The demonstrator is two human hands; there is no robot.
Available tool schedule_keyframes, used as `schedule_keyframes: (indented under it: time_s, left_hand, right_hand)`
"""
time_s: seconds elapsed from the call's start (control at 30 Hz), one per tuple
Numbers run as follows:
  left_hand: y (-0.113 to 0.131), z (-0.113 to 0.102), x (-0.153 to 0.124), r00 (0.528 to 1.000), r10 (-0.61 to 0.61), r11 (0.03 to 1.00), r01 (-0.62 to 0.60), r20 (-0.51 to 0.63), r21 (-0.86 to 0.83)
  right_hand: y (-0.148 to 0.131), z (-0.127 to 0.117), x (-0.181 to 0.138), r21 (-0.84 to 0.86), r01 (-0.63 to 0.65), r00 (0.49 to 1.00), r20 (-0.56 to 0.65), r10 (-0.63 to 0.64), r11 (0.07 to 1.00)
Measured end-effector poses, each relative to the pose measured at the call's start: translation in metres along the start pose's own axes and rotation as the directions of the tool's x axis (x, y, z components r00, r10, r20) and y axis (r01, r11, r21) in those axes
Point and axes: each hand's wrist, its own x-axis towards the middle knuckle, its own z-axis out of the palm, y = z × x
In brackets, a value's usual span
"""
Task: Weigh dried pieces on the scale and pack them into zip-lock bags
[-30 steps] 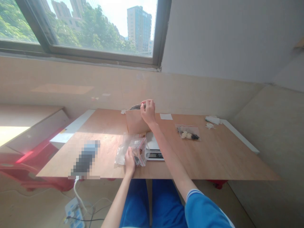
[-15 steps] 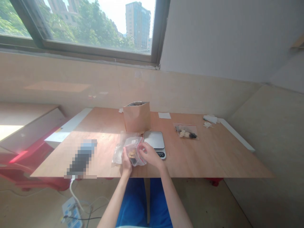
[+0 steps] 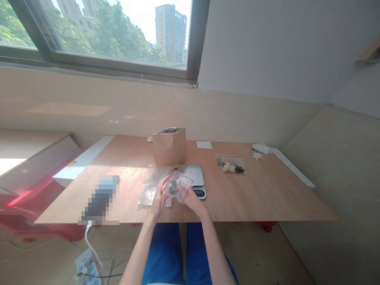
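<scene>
Right now, the person's left hand (image 3: pixel 158 194) and right hand (image 3: pixel 192 202) are both holding a clear zip bag (image 3: pixel 180 187) with a red seal, just above the desk (image 3: pixel 261 190). The left hand's grip is pressing its fingers together against the bag's left side, while the right hand's grip is pinching the bag's lower corner between thumb and fingers. A dark lump (image 3: pixel 172 189) is sitting inside the bag, though the plastic and fingers are hiding its shape. A second clear plastic bag (image 3: pixel 151 186) is lying on the desk just beside the left hand, and a kitchen scale (image 3: pixel 191 173) is sitting just behind the right hand. A brown paper pouch (image 3: pixel 169 148) is standing upright behind the scale. To the right, a small flat plastic bag (image 3: pixel 230 165) is lying on the desk with pale and dark pieces inside. Farther right, a white paper slip (image 3: pixel 204 145) and some crumpled white tissue (image 3: pixel 260 149) are lying near the desk's back edge. At the left, an object (image 3: pixel 99 200) is lying on the desk, too blurred to tell what it is, and a white cable (image 3: pixel 89 241) is hanging down toward a power strip (image 3: pixel 86 266) on the floor.
</scene>
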Motion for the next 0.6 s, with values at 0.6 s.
schedule_keyframes:
  time_s: [0.6]
  left_hand:
    - [0.009,-0.004,-0.015,0.996,0.032,0.982,-0.048,0.087,0.182]
  right_hand:
    - [-0.011,0.018,-0.004,0.232,-0.008,0.997,-0.073,0.026,0.973]
